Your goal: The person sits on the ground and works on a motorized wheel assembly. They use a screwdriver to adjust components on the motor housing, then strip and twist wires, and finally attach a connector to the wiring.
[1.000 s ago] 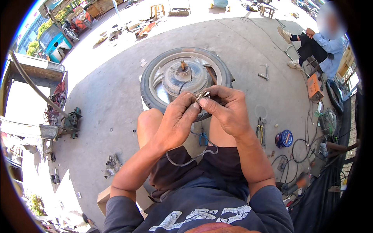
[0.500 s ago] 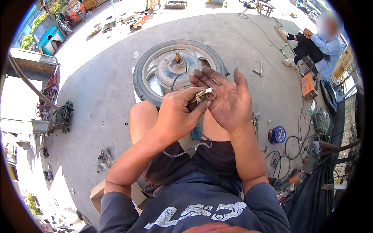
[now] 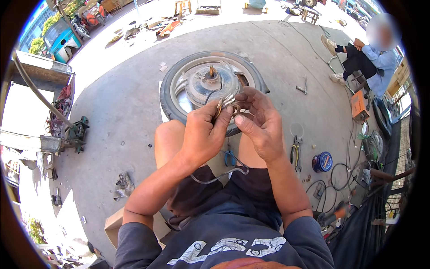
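In front of my knees, my left hand [image 3: 207, 124] pinches a bundle of thin wires with bare metal terminals [image 3: 228, 99] pointing up and right. My right hand [image 3: 262, 123] is curled close beside it, palm turned inward. A small brownish metal ring [image 3: 236, 109] sits between its thumb and fingertips, touching or nearly touching my left thumb. A grey cable [image 3: 215, 180] loops over my lap below the hands. Just beyond lies a wheel [image 3: 170, 98] with a black tire, flat on the ground, its hub motor [image 3: 199, 85] and rusty axle [image 3: 212, 71] facing up; a black cable leaves the hub.
To the right lie pliers [image 3: 293, 151], a wrench [image 3: 298, 154], a blue tin [image 3: 322, 162] and a T-shaped tool [image 3: 303, 86]. Blue-handled pliers [image 3: 230, 158] lie between my legs. A seated person [image 3: 378, 62] is at far right near an orange box [image 3: 359, 104]. Cables trail along the right.
My right hand has gone from a spread, upturned palm to curled fingers around the ring. My left hand still holds the wires. The view has shifted slightly.
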Tool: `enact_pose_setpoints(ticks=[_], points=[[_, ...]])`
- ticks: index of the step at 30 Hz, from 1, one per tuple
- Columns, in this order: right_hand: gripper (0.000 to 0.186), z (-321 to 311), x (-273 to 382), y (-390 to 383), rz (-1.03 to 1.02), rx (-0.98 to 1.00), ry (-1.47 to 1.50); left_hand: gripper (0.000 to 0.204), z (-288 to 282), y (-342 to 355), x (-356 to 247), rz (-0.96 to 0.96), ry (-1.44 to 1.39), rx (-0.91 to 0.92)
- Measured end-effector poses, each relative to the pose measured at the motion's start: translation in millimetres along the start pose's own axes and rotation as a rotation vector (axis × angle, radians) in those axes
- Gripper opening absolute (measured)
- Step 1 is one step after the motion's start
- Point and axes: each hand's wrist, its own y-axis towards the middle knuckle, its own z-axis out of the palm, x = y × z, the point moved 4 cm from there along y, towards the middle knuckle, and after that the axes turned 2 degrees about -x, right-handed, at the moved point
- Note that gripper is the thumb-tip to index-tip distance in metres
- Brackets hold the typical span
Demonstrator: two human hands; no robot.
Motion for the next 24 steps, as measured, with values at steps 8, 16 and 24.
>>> enact_pose_setpoints(ticks=[8,16,24], points=[[0.029,4.7,5.3,1.7,-0.386,-0.013,-0.602,0.02,3.1,0.0,12.7,0.036,-0.229,-0.045],[0.025,-6.1,2.0,0.2,-0.065,-0.112,-0.168,0.035,-5.9,-6.0,3.8,-0.08,-0.252,0.136],[0.029,-5.6,10.6,8.8,-0.065,-0.088,-0.019,0.038,-5.9,-6.1,-2.1,-0.084,-0.212,0.126]])
